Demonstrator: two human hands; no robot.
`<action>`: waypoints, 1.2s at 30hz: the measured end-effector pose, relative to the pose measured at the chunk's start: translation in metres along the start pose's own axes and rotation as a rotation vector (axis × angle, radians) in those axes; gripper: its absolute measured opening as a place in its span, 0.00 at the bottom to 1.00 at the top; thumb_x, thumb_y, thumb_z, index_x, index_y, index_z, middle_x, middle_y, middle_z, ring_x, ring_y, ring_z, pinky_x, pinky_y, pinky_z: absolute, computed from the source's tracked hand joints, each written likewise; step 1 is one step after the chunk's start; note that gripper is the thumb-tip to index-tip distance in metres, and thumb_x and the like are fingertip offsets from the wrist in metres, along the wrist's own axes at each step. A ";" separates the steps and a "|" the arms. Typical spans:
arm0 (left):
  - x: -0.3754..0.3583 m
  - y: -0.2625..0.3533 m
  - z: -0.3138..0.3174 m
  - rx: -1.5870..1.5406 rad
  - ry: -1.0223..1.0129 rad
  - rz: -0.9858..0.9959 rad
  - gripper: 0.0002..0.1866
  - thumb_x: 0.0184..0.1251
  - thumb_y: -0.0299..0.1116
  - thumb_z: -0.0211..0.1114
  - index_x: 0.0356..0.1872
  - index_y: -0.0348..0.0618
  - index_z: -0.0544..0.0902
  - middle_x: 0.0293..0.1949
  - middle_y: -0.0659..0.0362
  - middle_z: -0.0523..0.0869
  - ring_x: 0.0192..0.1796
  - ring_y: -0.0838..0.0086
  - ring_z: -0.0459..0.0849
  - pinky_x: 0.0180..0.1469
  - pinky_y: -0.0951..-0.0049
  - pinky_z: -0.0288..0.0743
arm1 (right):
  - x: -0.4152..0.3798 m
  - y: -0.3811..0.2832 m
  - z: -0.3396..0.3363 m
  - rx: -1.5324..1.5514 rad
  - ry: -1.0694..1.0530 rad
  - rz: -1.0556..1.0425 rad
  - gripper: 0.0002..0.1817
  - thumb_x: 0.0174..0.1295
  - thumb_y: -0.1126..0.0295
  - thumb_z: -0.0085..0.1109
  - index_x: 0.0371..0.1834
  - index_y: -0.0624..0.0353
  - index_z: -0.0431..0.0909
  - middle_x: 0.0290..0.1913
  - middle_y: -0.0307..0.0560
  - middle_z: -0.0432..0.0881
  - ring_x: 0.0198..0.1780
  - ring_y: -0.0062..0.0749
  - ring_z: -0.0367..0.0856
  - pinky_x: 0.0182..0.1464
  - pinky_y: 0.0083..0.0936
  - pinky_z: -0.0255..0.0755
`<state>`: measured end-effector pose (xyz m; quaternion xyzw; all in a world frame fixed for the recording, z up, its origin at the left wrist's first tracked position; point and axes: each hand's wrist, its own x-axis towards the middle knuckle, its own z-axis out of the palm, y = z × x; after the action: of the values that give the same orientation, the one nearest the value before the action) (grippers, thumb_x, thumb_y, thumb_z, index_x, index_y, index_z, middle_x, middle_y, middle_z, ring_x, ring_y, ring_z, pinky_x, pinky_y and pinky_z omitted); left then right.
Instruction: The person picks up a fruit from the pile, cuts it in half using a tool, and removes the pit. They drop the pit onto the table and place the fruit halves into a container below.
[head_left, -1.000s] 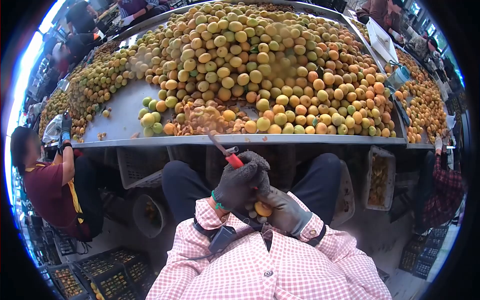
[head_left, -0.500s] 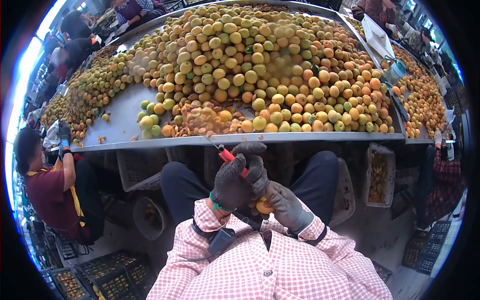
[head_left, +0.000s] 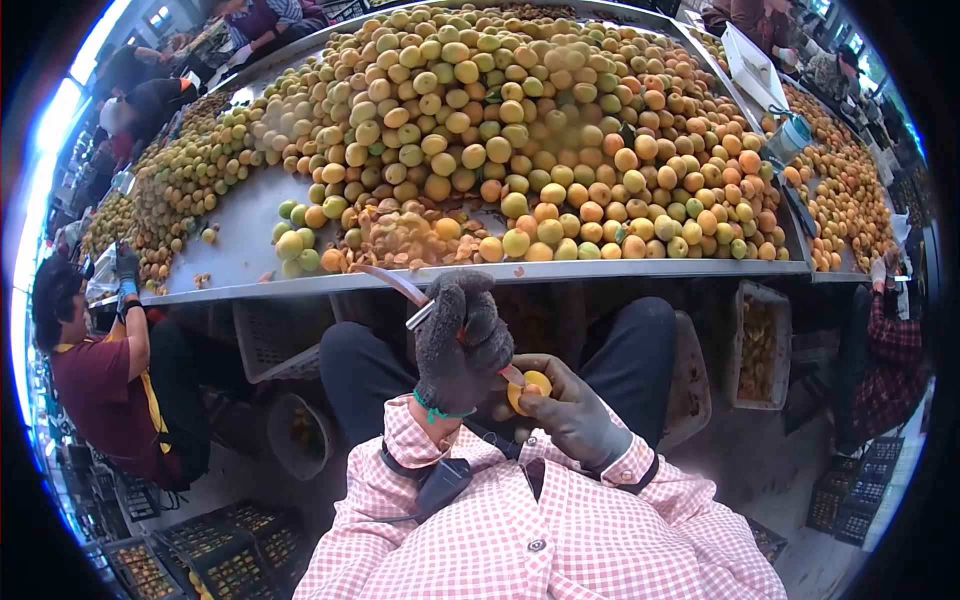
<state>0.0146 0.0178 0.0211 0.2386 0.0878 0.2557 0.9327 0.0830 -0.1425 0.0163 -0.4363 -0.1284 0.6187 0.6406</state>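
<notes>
Note left hand (head_left: 462,345) rolled over since half a second ago, swinging curved-bladed tool (head_left: 402,287) to point up and left toward table edge (head_left: 560,272), red handle now mostly buried in the grip

Note right hand (head_left: 575,415) turned too, presenting yellow fruit (head_left: 541,380) more fully to camera; judge as fruit being repositioned partway through handwork

Record grips: left fingers wrapped closely round tool; right thumb and fingers pinching fruit. Locate fruit just beside left fingertips, short of table edge, well apart from fruit heap (head_left: 450,110)

Cannot identify pinkish strip (head_left: 512,375) between left hand and fruit: bare fingertip or tool part. Cannot tell brownish patch on fruit as flesh, stone or fingertip. Cannot see fruit's underside. Find scraps (head_left: 410,238) on tabletop blurred, heap smeared in places
</notes>
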 end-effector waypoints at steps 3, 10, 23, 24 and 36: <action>-0.002 0.002 0.001 0.006 -0.046 0.017 0.17 0.72 0.46 0.55 0.45 0.42 0.78 0.18 0.67 0.64 0.15 0.81 0.59 0.18 0.77 0.59 | 0.000 0.007 -0.001 -0.230 0.024 -0.137 0.22 0.68 0.66 0.54 0.62 0.60 0.64 0.51 0.43 0.74 0.48 0.21 0.75 0.52 0.17 0.69; -0.003 0.005 0.005 0.076 -0.067 0.129 0.16 0.69 0.45 0.59 0.41 0.41 0.79 0.18 0.65 0.66 0.17 0.81 0.62 0.19 0.77 0.59 | 0.002 0.011 0.000 -0.255 0.004 -0.255 0.20 0.69 0.68 0.53 0.61 0.60 0.64 0.47 0.40 0.74 0.39 0.14 0.70 0.43 0.12 0.68; -0.009 -0.007 -0.002 -0.020 0.030 -0.036 0.14 0.71 0.43 0.57 0.39 0.41 0.78 0.17 0.65 0.66 0.16 0.81 0.61 0.18 0.79 0.59 | -0.004 0.012 0.005 -0.109 0.029 -0.055 0.18 0.69 0.65 0.53 0.58 0.57 0.64 0.43 0.39 0.75 0.31 0.12 0.68 0.35 0.09 0.65; -0.009 -0.007 0.000 -0.007 0.034 -0.043 0.14 0.71 0.43 0.57 0.39 0.42 0.78 0.17 0.66 0.65 0.16 0.81 0.61 0.18 0.79 0.58 | -0.004 0.015 0.004 -0.170 0.038 -0.070 0.18 0.69 0.65 0.54 0.58 0.57 0.64 0.44 0.41 0.76 0.31 0.13 0.69 0.35 0.09 0.66; -0.007 0.004 0.021 0.283 0.053 -0.389 0.10 0.70 0.41 0.59 0.36 0.45 0.78 0.18 0.69 0.67 0.17 0.86 0.61 0.18 0.85 0.53 | -0.008 -0.003 0.006 -0.128 0.007 0.224 0.20 0.66 0.66 0.58 0.56 0.61 0.65 0.40 0.40 0.74 0.37 0.30 0.75 0.46 0.25 0.72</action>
<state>0.0128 0.0089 0.0420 0.3384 0.1917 0.0625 0.9191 0.0791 -0.1466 0.0253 -0.4901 -0.1155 0.6754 0.5388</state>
